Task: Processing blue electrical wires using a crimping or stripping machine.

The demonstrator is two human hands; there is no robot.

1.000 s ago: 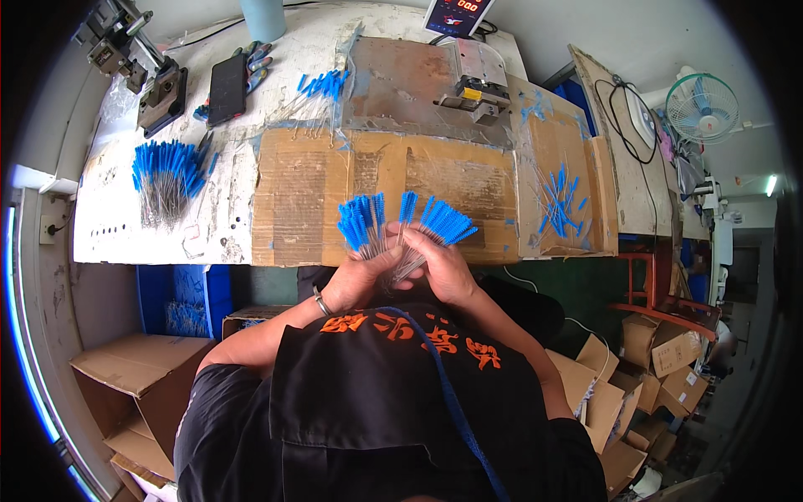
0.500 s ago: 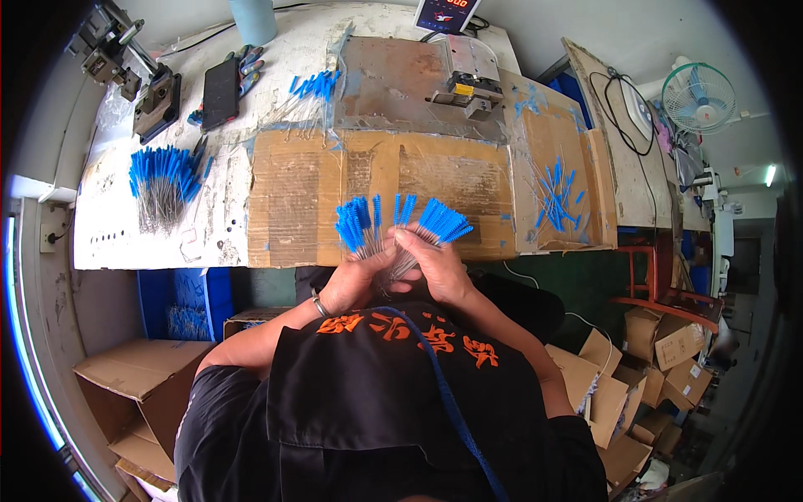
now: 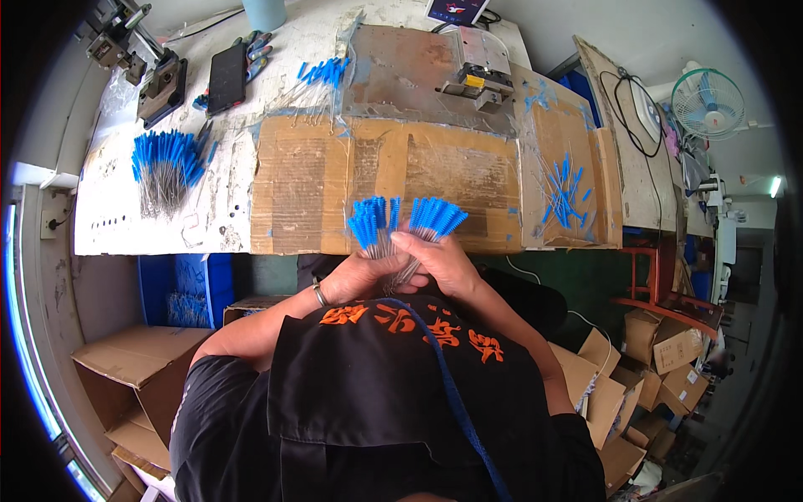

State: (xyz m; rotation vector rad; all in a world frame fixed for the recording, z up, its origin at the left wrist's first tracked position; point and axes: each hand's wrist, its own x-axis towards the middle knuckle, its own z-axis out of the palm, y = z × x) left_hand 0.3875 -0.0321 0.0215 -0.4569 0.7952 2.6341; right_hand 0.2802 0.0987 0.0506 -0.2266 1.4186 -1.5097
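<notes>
Close to my chest, at the table's front edge, both hands hold fanned bundles of small wire-handled brushes with blue bristles. My left hand [image 3: 365, 277] is closed round the wire stems of the left bundle of blue brushes [image 3: 369, 226]. The right bundle of blue brushes [image 3: 436, 216] is gripped by my right hand [image 3: 442, 261], its thumb lying across the stems. The two bundles lean apart at the top, with a narrow gap between the bristle heads. Their wire ends come together between my palms, partly hidden by my fingers.
A thick pile of blue brushes [image 3: 165, 167] lies at the left, near a black phone [image 3: 227, 79]. More brushes lie in a cardboard tray [image 3: 599, 180] at right and behind the cardboard mat [image 3: 318, 176]. A metal fixture [image 3: 485, 79] stands on a steel plate [image 3: 401, 71].
The separate brushes between the two fans have joined the left bundle, and the fans are now more compact. My hands stay together in nearly the same place. The view has shifted slightly.
</notes>
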